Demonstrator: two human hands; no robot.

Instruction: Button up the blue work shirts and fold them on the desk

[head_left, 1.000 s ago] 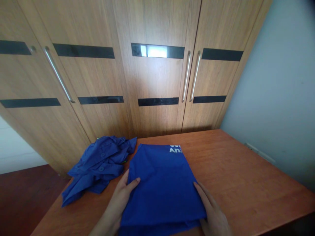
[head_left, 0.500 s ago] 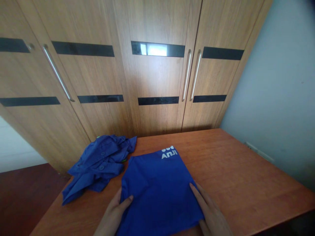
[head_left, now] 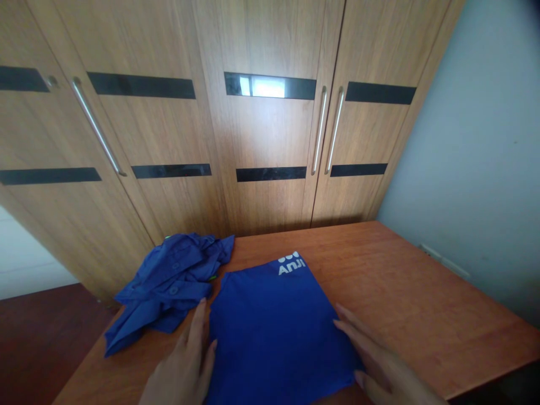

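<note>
A folded blue garment (head_left: 274, 326), perhaps a shirt, lies flat on the table in front of me, with white lettering at its far right corner. My left hand (head_left: 183, 357) is open at its left edge, fingers stretched forward and the thumb at the cloth's side. At the right edge my right hand (head_left: 375, 354) is also open, its fingertips touching or just beside the fabric. A crumpled blue garment (head_left: 172, 287) with buttons lies to the far left of the folded one, close to my left fingertips.
The reddish-brown wooden table (head_left: 422, 304) extends to the right, up to a pale wall (head_left: 472, 169). Behind it stands a wooden wardrobe (head_left: 270, 135) with metal handles and black strips. Dark red floor (head_left: 42, 337) shows at the left.
Both hands have moved outward from on top of the folded garment to its sides, loosening from it. The cloth lies a little smoother and flatter. The crumpled garment has not moved.
</note>
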